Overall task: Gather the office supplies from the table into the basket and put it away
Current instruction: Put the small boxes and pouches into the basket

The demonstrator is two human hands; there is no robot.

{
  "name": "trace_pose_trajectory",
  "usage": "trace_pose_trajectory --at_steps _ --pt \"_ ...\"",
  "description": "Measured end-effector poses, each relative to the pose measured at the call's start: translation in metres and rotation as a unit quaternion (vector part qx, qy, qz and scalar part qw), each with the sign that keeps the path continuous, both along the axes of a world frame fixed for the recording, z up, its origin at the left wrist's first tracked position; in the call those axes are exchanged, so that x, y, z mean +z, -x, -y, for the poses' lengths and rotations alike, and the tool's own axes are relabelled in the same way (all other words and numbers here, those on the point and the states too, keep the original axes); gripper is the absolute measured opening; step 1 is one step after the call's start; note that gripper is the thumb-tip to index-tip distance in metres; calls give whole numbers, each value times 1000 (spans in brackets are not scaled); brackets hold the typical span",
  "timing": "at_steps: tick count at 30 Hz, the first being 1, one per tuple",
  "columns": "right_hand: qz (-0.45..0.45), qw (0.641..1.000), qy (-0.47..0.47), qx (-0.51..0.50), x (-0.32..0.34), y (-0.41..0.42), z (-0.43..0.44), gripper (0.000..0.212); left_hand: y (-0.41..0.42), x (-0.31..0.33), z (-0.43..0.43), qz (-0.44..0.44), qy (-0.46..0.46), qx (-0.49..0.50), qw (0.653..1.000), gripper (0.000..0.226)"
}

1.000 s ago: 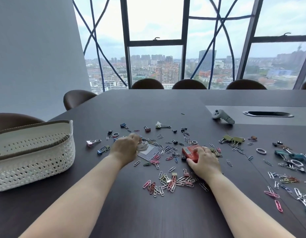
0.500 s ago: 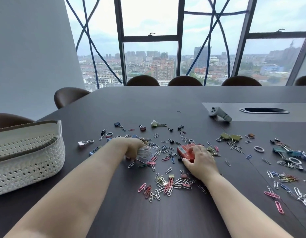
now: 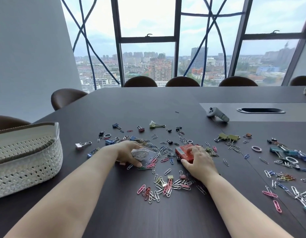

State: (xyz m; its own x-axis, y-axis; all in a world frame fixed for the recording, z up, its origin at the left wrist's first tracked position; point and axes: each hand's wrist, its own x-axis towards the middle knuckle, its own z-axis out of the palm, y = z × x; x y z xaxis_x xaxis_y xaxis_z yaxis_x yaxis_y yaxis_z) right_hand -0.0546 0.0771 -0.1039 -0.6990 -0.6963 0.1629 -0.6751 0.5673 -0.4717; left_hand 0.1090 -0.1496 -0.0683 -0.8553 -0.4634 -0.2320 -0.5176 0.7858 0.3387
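The left hand [image 3: 126,154] has slid nearer the person since a second ago and now lies low on the counter [image 3: 124,212], its grip curled around a clear plastic packet [image 3: 145,156] with white loops inside, thumb under the near edge and fingers over the far side. Earlier that hand was bunched higher over the same spot. The right hand [image 3: 197,160] has hardly shifted: its grip is pressed over the near end of the red box [image 3: 182,151], fingertips on top, thumb against the near side, the box flat on the counter. The view has swung a little rightward, so the white woven basket [image 3: 26,162] sits further toward the left edge, well apart from both hands. Paper clips [image 3: 163,185] lie heaped between the forearms, as before, and more trail off to the right, where blue binder clips [image 3: 289,152] are bunched. Olive binder clips [image 3: 228,137] sit beyond the right hand. A grey controller [image 3: 217,114] rests at the far right, untouched
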Motion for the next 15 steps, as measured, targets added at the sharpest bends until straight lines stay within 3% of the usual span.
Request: trace_pose_trajectory --at_steps 6,10,15 --pt "13 1000 7 1 0 0 0 51 2 0 2 29 85 -22 996 90" --pt "39 999 20 -14 1 -2 -1 67 2 0 1 52 121 -12 991 83" --pt "47 998 24 -22 2 -3 -2 69 3 2 -1 58 102 0 993 80"
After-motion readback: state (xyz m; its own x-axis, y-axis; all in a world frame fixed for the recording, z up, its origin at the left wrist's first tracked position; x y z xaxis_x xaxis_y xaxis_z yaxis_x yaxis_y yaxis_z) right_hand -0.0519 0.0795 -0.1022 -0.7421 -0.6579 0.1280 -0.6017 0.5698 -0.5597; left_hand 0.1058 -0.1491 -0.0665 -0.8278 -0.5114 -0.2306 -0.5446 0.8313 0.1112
